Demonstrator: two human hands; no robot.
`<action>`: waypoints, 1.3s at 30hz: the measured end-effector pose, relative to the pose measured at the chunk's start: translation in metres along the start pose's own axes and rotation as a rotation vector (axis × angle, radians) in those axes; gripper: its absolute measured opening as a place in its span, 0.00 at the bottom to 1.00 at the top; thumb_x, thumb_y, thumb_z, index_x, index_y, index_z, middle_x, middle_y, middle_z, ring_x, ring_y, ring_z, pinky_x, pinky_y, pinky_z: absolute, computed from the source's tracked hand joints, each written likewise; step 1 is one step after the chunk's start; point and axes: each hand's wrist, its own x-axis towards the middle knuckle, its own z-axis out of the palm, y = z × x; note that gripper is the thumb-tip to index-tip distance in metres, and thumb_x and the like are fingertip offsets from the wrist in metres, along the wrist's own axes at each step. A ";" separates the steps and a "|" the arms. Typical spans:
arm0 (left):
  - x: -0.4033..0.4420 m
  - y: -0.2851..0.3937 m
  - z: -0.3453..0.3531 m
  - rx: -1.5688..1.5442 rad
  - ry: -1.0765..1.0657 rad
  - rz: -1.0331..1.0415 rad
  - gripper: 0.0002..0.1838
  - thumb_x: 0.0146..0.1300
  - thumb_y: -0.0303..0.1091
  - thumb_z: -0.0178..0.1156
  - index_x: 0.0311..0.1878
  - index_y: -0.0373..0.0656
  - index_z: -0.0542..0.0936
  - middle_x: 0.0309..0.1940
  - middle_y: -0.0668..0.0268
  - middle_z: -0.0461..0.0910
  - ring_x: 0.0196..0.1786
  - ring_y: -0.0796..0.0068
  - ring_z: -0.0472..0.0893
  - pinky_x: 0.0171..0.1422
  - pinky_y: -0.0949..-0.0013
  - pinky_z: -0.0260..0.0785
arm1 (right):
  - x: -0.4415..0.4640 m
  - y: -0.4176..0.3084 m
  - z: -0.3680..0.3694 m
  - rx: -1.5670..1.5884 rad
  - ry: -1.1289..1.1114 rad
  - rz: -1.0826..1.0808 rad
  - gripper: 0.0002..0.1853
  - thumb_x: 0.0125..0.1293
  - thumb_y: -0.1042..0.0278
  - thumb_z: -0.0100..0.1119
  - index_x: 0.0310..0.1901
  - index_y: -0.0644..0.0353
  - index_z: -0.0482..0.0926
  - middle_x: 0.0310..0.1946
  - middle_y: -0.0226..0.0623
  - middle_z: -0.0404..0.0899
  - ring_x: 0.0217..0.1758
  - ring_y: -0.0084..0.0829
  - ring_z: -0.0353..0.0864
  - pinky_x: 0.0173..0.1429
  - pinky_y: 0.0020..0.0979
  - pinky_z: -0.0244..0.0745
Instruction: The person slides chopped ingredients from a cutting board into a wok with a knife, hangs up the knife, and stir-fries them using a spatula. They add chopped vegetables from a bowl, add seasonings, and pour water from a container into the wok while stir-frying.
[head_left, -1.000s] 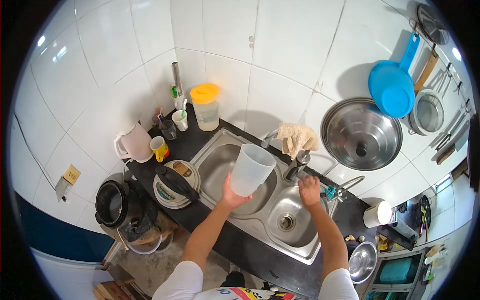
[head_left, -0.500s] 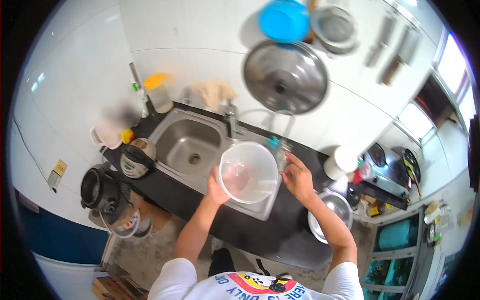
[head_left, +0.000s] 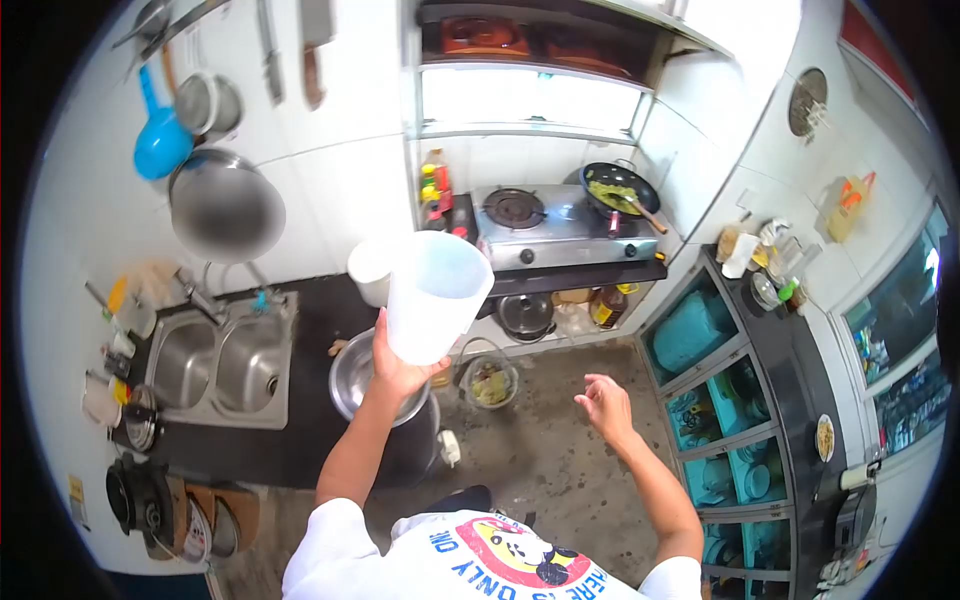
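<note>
My left hand [head_left: 400, 368] grips the lower part of a translucent white plastic container [head_left: 435, 300], which is tilted in mid-air over the counter's end. Its inside is hard to make out. Behind it stands a white canister [head_left: 368, 272], partly covered. Below my left hand, a steel bowl [head_left: 350, 378] rests on the black counter [head_left: 300, 452], hidden in part by my forearm. My right hand [head_left: 606, 405] is off to the right above the floor, holding nothing, its fingers loosely bent and apart.
A double sink [head_left: 250, 370] is at the left. Ahead, a gas stove [head_left: 545, 238] carries a wok [head_left: 620, 190] with food and a spatula. A bin with scraps [head_left: 490, 385] stands on the floor. Glass-fronted cabinets [head_left: 725, 405] line the right side.
The view has swung right from the sink toward the stove. My left hand has carried the container away from the sink. My right hand has moved off from the container's side.
</note>
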 end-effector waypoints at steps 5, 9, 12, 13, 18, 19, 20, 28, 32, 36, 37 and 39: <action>0.104 -0.042 -0.011 0.063 0.059 0.000 0.40 0.59 0.69 0.48 0.67 0.52 0.64 0.61 0.56 0.70 0.56 0.48 0.74 0.38 0.50 0.70 | 0.037 0.086 -0.026 -0.085 -0.328 0.280 0.16 0.58 0.56 0.65 0.35 0.61 0.79 0.41 0.44 0.82 0.42 0.46 0.81 0.44 0.41 0.75; 0.196 -0.064 -0.034 0.036 0.014 0.015 0.38 0.60 0.69 0.48 0.65 0.52 0.66 0.61 0.59 0.70 0.59 0.53 0.71 0.39 0.47 0.69 | 0.120 0.151 -0.065 -0.166 -0.198 0.058 0.18 0.61 0.57 0.61 0.49 0.59 0.78 0.40 0.44 0.81 0.41 0.47 0.80 0.45 0.43 0.75; 0.269 -0.063 -0.054 -0.026 0.012 0.021 0.38 0.60 0.68 0.48 0.65 0.50 0.66 0.61 0.58 0.69 0.62 0.51 0.70 0.50 0.41 0.67 | 0.200 0.203 -0.105 -0.345 -0.217 -0.054 0.20 0.59 0.64 0.62 0.54 0.56 0.75 0.42 0.41 0.80 0.47 0.43 0.79 0.48 0.41 0.75; 0.292 -0.062 -0.041 -0.031 0.062 0.042 0.37 0.61 0.67 0.49 0.64 0.48 0.67 0.61 0.57 0.70 0.62 0.50 0.70 0.56 0.39 0.65 | 0.231 0.225 -0.117 -0.404 -0.212 -0.097 0.21 0.59 0.65 0.62 0.55 0.55 0.74 0.43 0.40 0.80 0.47 0.43 0.79 0.49 0.41 0.76; 0.396 -0.069 -0.053 -0.118 0.113 0.019 0.40 0.63 0.65 0.46 0.64 0.38 0.66 0.62 0.50 0.69 0.65 0.46 0.67 0.65 0.39 0.62 | 0.358 0.334 -0.163 -0.761 -0.325 -0.205 0.24 0.58 0.73 0.57 0.58 0.48 0.72 0.53 0.39 0.75 0.48 0.41 0.80 0.46 0.39 0.77; 0.414 -0.069 -0.055 -0.094 0.083 -0.009 0.40 0.63 0.66 0.45 0.63 0.38 0.67 0.62 0.50 0.69 0.65 0.45 0.67 0.63 0.38 0.63 | 0.375 0.347 -0.166 -0.828 -0.324 -0.246 0.25 0.58 0.75 0.56 0.59 0.47 0.72 0.55 0.38 0.73 0.48 0.41 0.80 0.45 0.39 0.78; 0.430 -0.070 -0.058 -0.071 0.056 -0.038 0.40 0.63 0.66 0.45 0.63 0.38 0.67 0.62 0.49 0.69 0.65 0.45 0.68 0.62 0.38 0.64 | 0.393 0.359 -0.168 -0.887 -0.396 -0.227 0.27 0.58 0.76 0.53 0.61 0.42 0.71 0.60 0.37 0.69 0.47 0.39 0.80 0.44 0.37 0.78; 0.519 -0.096 -0.037 0.072 0.284 -0.068 0.40 0.62 0.70 0.41 0.60 0.42 0.69 0.54 0.54 0.74 0.45 0.51 0.79 0.30 0.50 0.72 | 0.519 0.464 -0.144 -0.698 -0.662 -0.622 0.18 0.57 0.70 0.57 0.50 0.42 0.74 0.62 0.32 0.65 0.46 0.37 0.78 0.41 0.38 0.79; 0.563 -0.121 -0.033 0.141 0.374 0.019 0.38 0.62 0.71 0.41 0.59 0.48 0.71 0.49 0.58 0.78 0.41 0.54 0.81 0.28 0.53 0.71 | 0.547 0.495 -0.119 -0.583 -0.679 -0.852 0.13 0.50 0.67 0.64 0.37 0.53 0.73 0.56 0.35 0.69 0.45 0.38 0.78 0.38 0.38 0.79; 0.613 -0.150 -0.017 0.226 0.501 0.108 0.33 0.63 0.68 0.41 0.56 0.51 0.74 0.43 0.62 0.81 0.34 0.58 0.81 0.25 0.56 0.71 | 0.559 0.489 -0.156 -0.263 -0.491 -0.776 0.11 0.50 0.71 0.63 0.35 0.57 0.73 0.54 0.40 0.72 0.43 0.41 0.81 0.39 0.37 0.79; 0.627 -0.156 -0.010 0.261 0.522 0.128 0.33 0.63 0.68 0.41 0.56 0.52 0.74 0.42 0.63 0.81 0.34 0.60 0.81 0.25 0.57 0.71 | 0.561 0.491 -0.171 -0.102 -0.313 -0.723 0.09 0.52 0.72 0.61 0.35 0.59 0.73 0.53 0.42 0.74 0.41 0.41 0.82 0.39 0.36 0.80; 0.654 -0.168 0.000 0.327 0.571 0.161 0.32 0.63 0.68 0.42 0.54 0.53 0.75 0.41 0.65 0.81 0.34 0.64 0.81 0.24 0.59 0.70 | 0.557 0.501 -0.195 0.225 0.027 -0.579 0.06 0.56 0.74 0.57 0.35 0.61 0.73 0.51 0.46 0.76 0.38 0.42 0.84 0.40 0.34 0.82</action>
